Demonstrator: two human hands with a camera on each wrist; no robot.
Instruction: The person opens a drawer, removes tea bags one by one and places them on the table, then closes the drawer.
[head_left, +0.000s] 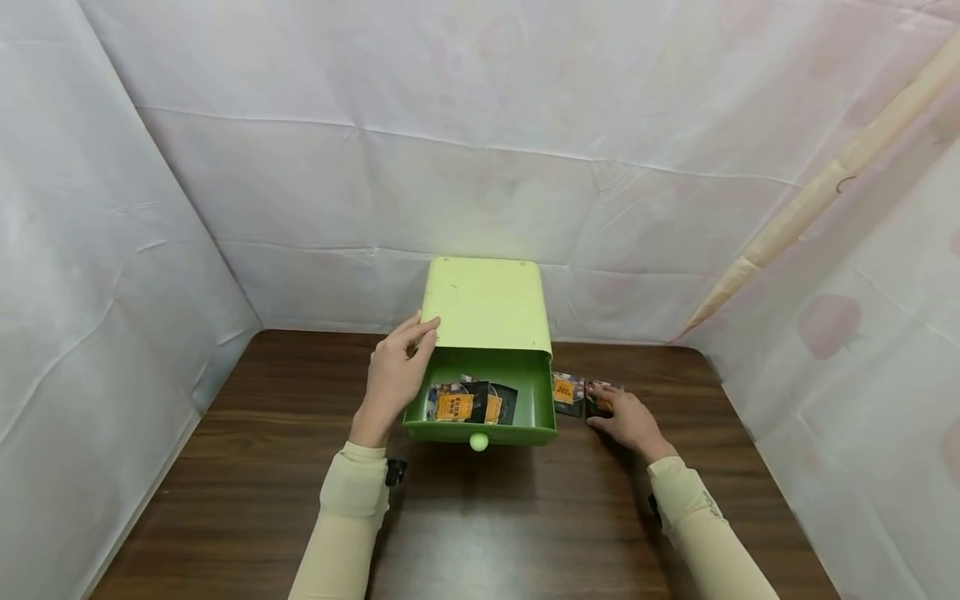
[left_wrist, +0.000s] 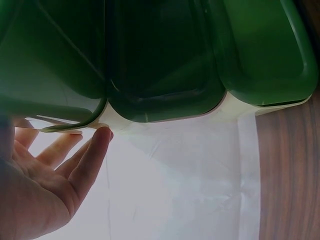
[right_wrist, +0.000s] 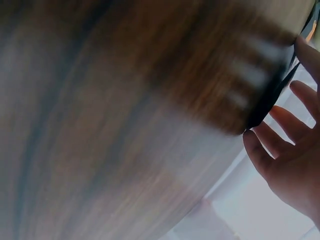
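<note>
A light-green cabinet stands against the back cloth with its top green drawer pulled out. Inside the drawer, several dark sachets with orange labels overlap. My left hand rests its fingertips on the cabinet's upper left edge; the left wrist view shows them along the casing beside the drawer. On the table to the right of the drawer lies one sachet. Next to it my right hand holds another sachet by its edges, between thumb and fingers. The hand covers part of that sachet.
Two lower drawers of the cabinet show in the left wrist view, both pushed in. A round pale knob sticks out from the open drawer's front. White cloth hangs behind and on both sides of the brown wooden table.
</note>
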